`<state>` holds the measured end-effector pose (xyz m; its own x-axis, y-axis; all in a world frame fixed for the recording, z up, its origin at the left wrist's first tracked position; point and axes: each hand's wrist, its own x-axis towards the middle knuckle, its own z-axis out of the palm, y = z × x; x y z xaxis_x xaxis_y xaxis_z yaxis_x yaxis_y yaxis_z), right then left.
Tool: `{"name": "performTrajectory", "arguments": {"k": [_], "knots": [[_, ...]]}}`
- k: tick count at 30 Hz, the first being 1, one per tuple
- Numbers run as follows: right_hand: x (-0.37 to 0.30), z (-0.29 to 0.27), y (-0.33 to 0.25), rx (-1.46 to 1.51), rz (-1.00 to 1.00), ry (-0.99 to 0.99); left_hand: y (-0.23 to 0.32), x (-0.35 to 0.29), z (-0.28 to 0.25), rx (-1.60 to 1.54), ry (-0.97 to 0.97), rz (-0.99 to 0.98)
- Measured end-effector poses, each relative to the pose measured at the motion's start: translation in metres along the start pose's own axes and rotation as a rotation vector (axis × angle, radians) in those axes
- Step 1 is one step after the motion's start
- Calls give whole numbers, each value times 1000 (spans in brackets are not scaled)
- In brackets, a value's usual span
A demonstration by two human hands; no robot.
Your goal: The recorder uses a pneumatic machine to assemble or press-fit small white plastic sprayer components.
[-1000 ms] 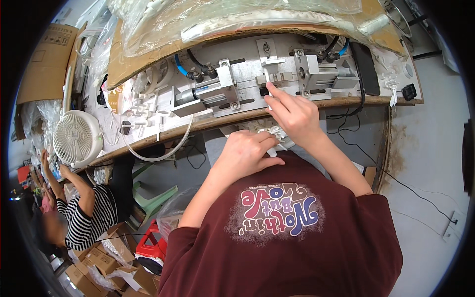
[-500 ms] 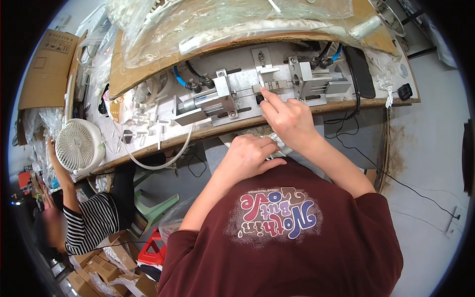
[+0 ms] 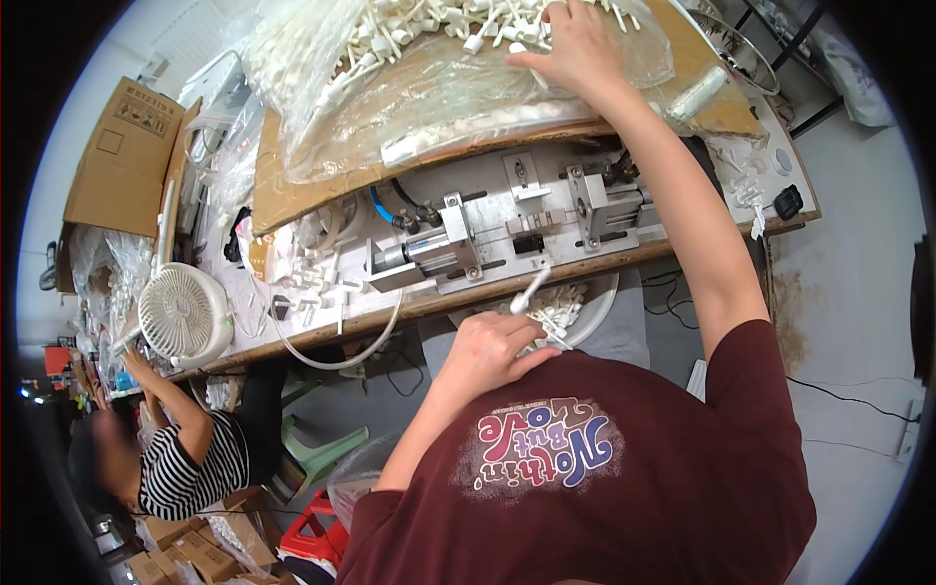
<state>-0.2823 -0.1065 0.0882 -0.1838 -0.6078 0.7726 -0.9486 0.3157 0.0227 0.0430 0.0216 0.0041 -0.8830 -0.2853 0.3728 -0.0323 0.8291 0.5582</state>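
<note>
My right hand is stretched over the far pile of small white plastic T-shaped pieces, its thumb apart from the fingers, holding nothing I can see. My left hand is low in front of my shirt, at the rim of a white basin of similar white pieces. Its fingers are curled, and whatever they hold is hidden. One white piece shows above the basin, touching neither hand. Between the hands, on the bench, stands a metal clamping fixture with a pneumatic cylinder on its left.
Cardboard and clear plastic sheeting overhang the fixture. A white fan stands on the bench at left, beside loose white pieces. A co-worker in a striped shirt sits at far left. A black cable runs at right.
My right hand has left the fixture and moved up and away to the far pile. A white piece now shows above the basin. My left hand has hardly moved.
</note>
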Motion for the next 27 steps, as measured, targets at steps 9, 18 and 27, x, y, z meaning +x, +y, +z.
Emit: {"name": "performTrajectory", "arguments": {"k": [9,18,27], "knots": [[-9,-11,-16,476,-118,-560,-4,-14,4,23,27,-39],[18,-63,-37,249,-357,-705,3,-2,3,-9,45,8],[23,-34,-51,218,-508,-796,5,-7,2,28,45,-7]]}}
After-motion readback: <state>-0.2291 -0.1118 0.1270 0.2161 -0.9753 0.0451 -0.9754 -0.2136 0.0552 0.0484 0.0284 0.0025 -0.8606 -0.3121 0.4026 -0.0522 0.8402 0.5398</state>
